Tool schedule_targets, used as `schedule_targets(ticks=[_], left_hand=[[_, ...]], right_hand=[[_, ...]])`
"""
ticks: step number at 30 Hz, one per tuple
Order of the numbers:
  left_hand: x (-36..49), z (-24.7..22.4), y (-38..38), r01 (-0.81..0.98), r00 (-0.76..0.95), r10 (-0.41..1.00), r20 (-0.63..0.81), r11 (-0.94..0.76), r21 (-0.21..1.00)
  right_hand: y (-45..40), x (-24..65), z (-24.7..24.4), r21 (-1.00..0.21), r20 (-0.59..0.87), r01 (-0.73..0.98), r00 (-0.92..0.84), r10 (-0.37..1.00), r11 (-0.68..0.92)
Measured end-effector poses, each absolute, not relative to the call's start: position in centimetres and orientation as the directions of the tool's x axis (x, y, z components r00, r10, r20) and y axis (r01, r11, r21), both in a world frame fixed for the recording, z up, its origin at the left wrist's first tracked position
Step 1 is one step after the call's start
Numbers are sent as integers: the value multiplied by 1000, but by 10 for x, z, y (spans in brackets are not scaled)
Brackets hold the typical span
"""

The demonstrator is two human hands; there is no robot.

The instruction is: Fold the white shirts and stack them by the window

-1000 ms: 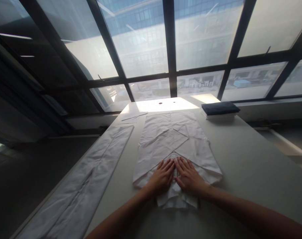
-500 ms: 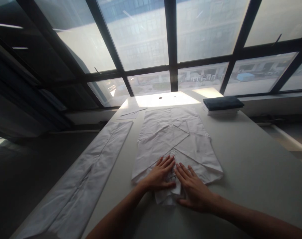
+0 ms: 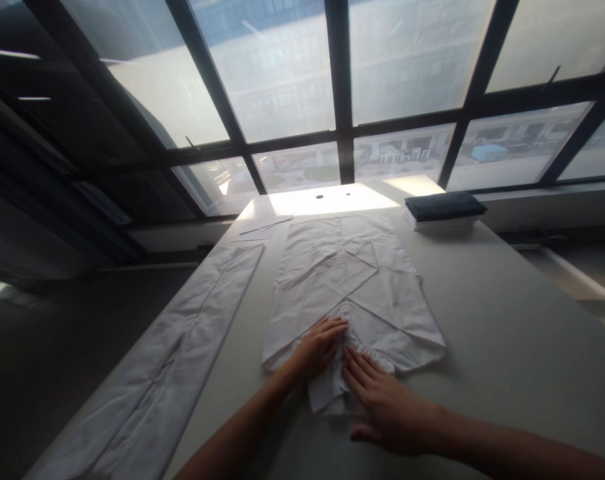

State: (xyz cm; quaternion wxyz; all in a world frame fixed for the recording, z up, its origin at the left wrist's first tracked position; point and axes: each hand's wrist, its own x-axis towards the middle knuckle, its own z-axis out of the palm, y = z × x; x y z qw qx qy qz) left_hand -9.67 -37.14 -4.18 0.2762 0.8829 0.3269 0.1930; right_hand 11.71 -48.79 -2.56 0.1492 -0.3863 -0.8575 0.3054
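Note:
A white shirt-like garment [image 3: 327,273] lies spread on the table, with slanting folds across its middle and a gathered, puckered part at its near end. My left hand [image 3: 320,347] rests on that puckered part, its fingers close together and slightly bent; its thumb is hidden. Just to the right, my right hand [image 3: 377,390] presses down with its fingers stretched out flat on the cloth and its thumb spread to the side. A short white flap of the garment sticks out between the wrists toward me.
A long folded white cloth [image 3: 182,347] runs along the table's left edge. Sheets of paper with a thin pen-like stick [image 3: 265,227] lie at the far left. A dark folded cloth [image 3: 445,206] tops a white stack at the far right. Windows [image 3: 282,73] stand behind the table [image 3: 507,333].
My right hand has slid down toward me over the gathered cloth. My left hand's fingers have drawn closer together and bent a little. The garment's near end has shifted slightly.

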Motion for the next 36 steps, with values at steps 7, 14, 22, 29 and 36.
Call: schedule_targets(ticks=[7,14,22,29,36], left_hand=[[-94,-28,-365,360,667,706,238,-585,727],[-60,-26,-319,444,550,778,306,-582,682],[-40,-59,-279,447,341,888,308,-442,778],[-47,-71,-272,221,184,955,234,-272,936],[-55,-70,-266,-201,82,990,113,-95,975]], right_hand=[[-420,154,-16,-756,186,575,-271,945,313],[-291,196,-22,-660,136,750,63,989,43],[-229,185,-31,-657,-1,733,230,973,-174],[-228,170,-40,-748,209,660,144,967,63],[-275,123,-36,-670,472,366,-461,751,645]])
